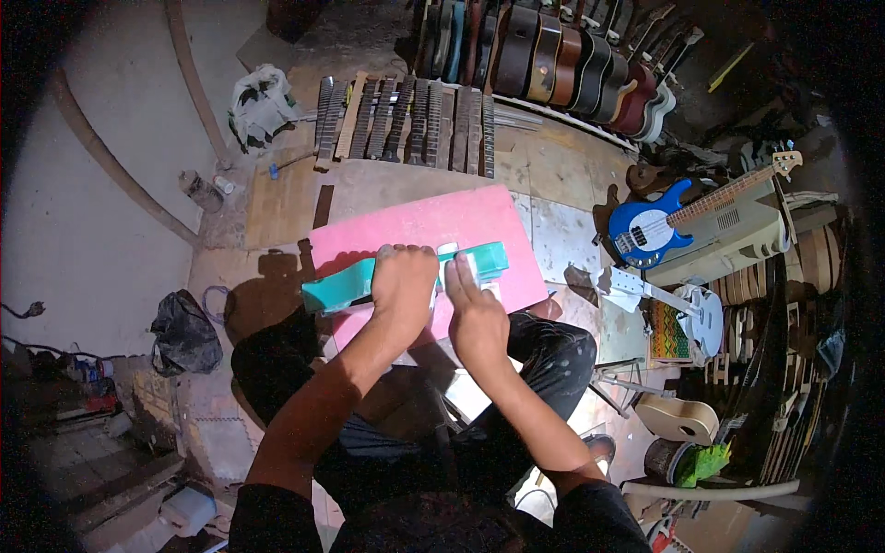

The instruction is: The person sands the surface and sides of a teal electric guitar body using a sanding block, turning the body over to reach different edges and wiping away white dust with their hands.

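A long teal-painted piece (pixel 343 284) with a flared left end lies across a pink board (pixel 415 217) in front of me. My left hand (pixel 404 281) is closed over its middle, knuckles up. At its right part, my right hand (pixel 477 318) presses two fairly straight fingers down, with a small white pad (pixel 475 268) at the fingertips. The pad's material is too small to tell. Part of the teal piece is hidden under my hands. A small white block (pixel 448 249) shows between the hands at its far edge.
Beyond the board lies a row of dark fretted guitar necks (pixel 406 120), with several guitars (pixel 553 60) standing behind. To the right are a blue bass guitar (pixel 650 226), a white guitar body (pixel 705 321) and a pale wooden guitar body (pixel 678 417). A black plastic bag (pixel 184 332) sits left.
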{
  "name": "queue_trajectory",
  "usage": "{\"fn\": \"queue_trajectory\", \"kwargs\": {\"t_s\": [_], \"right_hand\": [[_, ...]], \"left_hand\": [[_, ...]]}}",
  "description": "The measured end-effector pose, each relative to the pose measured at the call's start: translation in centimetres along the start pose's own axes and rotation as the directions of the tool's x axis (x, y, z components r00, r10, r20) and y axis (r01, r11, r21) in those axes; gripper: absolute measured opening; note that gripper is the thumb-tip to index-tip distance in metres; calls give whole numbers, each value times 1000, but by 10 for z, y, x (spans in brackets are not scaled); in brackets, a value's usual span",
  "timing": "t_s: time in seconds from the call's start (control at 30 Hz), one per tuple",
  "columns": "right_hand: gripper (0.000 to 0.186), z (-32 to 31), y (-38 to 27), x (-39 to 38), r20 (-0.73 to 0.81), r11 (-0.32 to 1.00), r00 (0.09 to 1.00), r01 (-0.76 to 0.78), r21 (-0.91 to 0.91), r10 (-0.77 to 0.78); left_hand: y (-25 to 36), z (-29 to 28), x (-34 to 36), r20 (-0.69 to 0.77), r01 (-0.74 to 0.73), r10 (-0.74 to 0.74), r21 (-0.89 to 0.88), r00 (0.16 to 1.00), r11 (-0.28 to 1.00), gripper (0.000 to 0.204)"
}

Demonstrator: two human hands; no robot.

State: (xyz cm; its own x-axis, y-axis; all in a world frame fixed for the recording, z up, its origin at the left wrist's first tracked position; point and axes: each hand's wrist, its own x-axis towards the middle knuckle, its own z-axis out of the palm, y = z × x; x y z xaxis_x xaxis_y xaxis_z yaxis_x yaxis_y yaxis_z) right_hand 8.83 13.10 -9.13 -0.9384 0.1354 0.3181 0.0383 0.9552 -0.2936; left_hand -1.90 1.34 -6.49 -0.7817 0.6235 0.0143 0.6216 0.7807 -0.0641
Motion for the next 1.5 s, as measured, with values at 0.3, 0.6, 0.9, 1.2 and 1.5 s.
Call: {"fn": "queue_trajectory", "kwargs": {"t_s": [0.3, 0.6, 0.9, 1.2, 1.5], "right_hand": [[65, -13, 2, 1, 124, 997, 990, -71, -9, 72], [52, -3, 1, -9, 14, 995, 997, 77, -69, -76], [62, -5, 5, -7, 72, 1000, 997, -6, 28, 4], [59, 1, 5, -12, -40, 999, 999, 17, 38, -16], [62, 2, 8, -15, 25, 994, 1000, -20, 110, 17]], "left_hand": [[5, -4, -4, 46, 33, -33, -15, 998, 999, 18], [11, -3, -7, 17, 40, -40, 3, 999, 999, 15], [10, -2, -10, -19, 55, -55, 14, 998, 998, 12], [13, 0, -15, -14, 37, -37, 62, 999, 997, 12], [11, -2, -13, 2, 47, -47, 26, 999, 999, 13]]}}
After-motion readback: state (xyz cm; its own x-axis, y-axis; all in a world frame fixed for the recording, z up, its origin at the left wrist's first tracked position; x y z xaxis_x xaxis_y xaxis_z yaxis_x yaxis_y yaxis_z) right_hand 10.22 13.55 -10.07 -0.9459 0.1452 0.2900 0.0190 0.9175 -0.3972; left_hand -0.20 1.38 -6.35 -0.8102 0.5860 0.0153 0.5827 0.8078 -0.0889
